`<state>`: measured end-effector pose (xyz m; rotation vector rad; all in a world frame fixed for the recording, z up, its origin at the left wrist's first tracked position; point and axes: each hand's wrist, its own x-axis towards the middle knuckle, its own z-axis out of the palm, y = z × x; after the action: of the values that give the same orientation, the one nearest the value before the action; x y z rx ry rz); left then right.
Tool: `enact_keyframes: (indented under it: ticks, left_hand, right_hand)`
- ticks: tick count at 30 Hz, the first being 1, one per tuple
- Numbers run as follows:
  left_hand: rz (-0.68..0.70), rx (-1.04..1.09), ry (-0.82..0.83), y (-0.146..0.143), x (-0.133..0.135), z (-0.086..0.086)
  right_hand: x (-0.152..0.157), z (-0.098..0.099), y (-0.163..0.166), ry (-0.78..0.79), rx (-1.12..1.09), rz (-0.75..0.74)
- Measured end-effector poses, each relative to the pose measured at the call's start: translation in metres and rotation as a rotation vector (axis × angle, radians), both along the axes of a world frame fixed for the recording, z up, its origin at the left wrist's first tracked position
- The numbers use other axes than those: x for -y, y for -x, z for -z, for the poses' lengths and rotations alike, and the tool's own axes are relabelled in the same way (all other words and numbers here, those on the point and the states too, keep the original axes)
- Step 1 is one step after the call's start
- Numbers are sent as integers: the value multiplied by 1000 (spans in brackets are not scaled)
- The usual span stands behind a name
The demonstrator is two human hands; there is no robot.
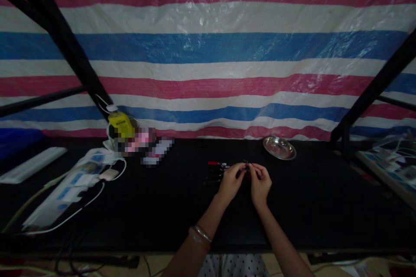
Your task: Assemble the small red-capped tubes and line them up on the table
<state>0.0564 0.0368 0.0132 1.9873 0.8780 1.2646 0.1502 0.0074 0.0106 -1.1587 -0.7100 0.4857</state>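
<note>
Both hands meet above the black table (156,212), right of centre. My left hand (231,181) is closed, its thumb and fingertips pinching a small black piece (247,167). From the other side, my right hand (261,181) also pinches this piece. It is too small and dark to tell its kind. Several slim pen-like items (215,172), mostly black with one red, lie side by side just left of my left hand, which partly hides them. Farther back on the right stands a shallow round metal dish (279,148).
At left are a white power strip (73,186) with plugs and cables, a long white bar (34,164), a yellow bottle (121,122) and blurred-out items. Another power strip (386,169) lies far right. A striped plastic sheet (208,69) hangs behind, between black frame posts (360,91).
</note>
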Motion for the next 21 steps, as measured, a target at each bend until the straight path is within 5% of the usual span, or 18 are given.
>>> enact_keyframes:
  ticks: [10, 17, 21]
  left_hand:
    - [-97, 2, 21, 4, -4, 1]
    - [-31, -236, -80, 19, -11, -16]
    - [-272, -444, -155, 46, -16, -32]
  right_hand:
    - [-9, 11, 1, 21, 53, -172]
    - [-20, 13, 2, 18, -56, -143]
    - [-29, 17, 6, 56, -29, -138]
